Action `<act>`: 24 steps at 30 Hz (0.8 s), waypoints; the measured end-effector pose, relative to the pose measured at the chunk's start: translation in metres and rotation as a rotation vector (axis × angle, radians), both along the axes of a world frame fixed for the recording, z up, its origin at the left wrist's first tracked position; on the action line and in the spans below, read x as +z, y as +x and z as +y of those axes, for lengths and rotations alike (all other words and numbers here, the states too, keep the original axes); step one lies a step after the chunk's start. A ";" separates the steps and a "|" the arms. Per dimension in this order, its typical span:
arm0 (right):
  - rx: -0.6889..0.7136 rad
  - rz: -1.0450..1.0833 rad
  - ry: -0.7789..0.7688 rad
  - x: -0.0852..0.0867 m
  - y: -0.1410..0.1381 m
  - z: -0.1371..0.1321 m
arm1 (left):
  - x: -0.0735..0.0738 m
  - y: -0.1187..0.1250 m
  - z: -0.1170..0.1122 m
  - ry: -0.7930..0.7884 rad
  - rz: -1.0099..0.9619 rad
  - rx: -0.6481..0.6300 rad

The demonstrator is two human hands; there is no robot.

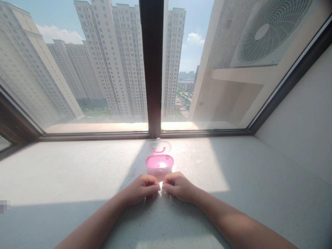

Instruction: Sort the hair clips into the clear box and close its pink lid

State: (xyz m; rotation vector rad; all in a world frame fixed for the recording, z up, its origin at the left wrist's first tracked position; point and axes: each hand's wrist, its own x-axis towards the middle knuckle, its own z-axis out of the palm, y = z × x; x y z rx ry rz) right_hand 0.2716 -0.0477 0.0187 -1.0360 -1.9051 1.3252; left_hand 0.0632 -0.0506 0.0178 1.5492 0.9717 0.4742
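Note:
My left hand (145, 186) and my right hand (178, 186) meet over the sill, just in front of a pink oval box. Thumb and fingers are pinched together on each side, the fingertips a small gap apart. Glare sits between them, and whatever they pinch is too small and bright to make out. The pink box (159, 168) stands uncovered, its inside lit by sunlight. Behind it lies a clear lid (149, 147) with a pink handle (158, 151). Some thin reddish loops (132, 173) lie to the left of the box.
The pale speckled windowsill (77, 166) carries bands of sun and shade. Beyond it rises a dark-framed window with a thick centre post (153, 69). A white wall (298, 103) bounds the right side. Outside are tall buildings and an air-conditioner fan (269, 33).

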 end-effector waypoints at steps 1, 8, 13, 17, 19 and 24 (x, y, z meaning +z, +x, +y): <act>0.000 0.001 0.001 0.000 0.000 0.000 | 0.000 0.000 0.000 0.001 0.001 0.001; -0.008 0.006 0.010 -0.001 0.000 0.001 | 0.000 0.000 0.001 0.004 -0.004 -0.005; -0.005 0.007 0.005 0.000 -0.001 0.002 | -0.002 -0.001 0.001 0.018 0.000 -0.008; -0.005 0.003 -0.001 0.000 0.000 0.001 | -0.002 -0.001 0.001 0.016 -0.001 -0.004; -0.005 0.001 0.000 0.000 0.000 0.001 | -0.001 -0.001 0.001 0.017 0.000 -0.004; -0.001 0.008 0.019 -0.001 0.000 0.000 | 0.000 0.000 0.001 0.012 0.002 -0.005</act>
